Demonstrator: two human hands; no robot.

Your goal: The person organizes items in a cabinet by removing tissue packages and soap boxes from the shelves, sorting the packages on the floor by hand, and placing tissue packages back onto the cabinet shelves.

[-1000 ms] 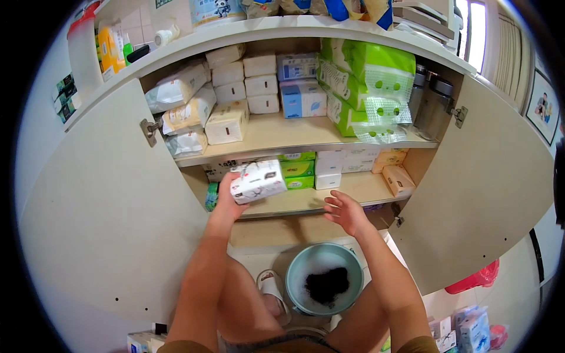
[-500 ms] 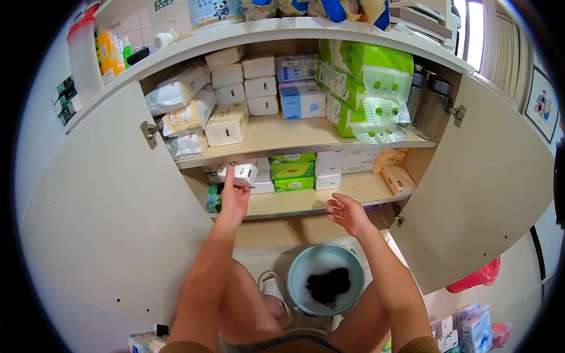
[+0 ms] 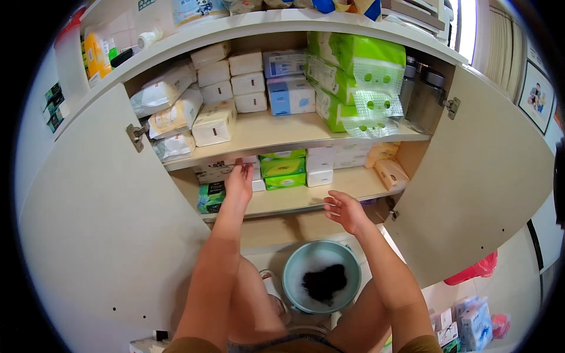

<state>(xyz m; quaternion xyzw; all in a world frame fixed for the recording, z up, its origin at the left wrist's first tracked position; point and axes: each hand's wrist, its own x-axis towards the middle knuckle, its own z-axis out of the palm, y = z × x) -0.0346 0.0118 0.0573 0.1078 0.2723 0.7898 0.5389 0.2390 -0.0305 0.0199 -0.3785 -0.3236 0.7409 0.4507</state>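
My left hand (image 3: 239, 181) reaches to the lower shelf (image 3: 282, 201) of the cabinet, its fingertips at the white tissue packs on the left. Whether it grips a pack is hidden behind the fingers. A dark green pack (image 3: 211, 197) lies just left of it, and green packs (image 3: 283, 167) are stacked to its right. My right hand (image 3: 344, 210) hovers before the shelf's front edge, fingers apart, holding nothing. Behind it stand white packs (image 3: 319, 177) and an orange pack (image 3: 391, 175).
On the upper shelf (image 3: 271, 130) are white packs (image 3: 214, 122), a blue-and-white pack (image 3: 291, 97), large green packs (image 3: 353, 79) and dark bottles (image 3: 426, 97). Open doors flank the cabinet. A teal bucket (image 3: 288, 294) with suds and something dark stands between my legs.
My left hand has moved the patterned white pack back into the lower shelf's left side. My right hand has hardly moved. The view has shifted slightly.
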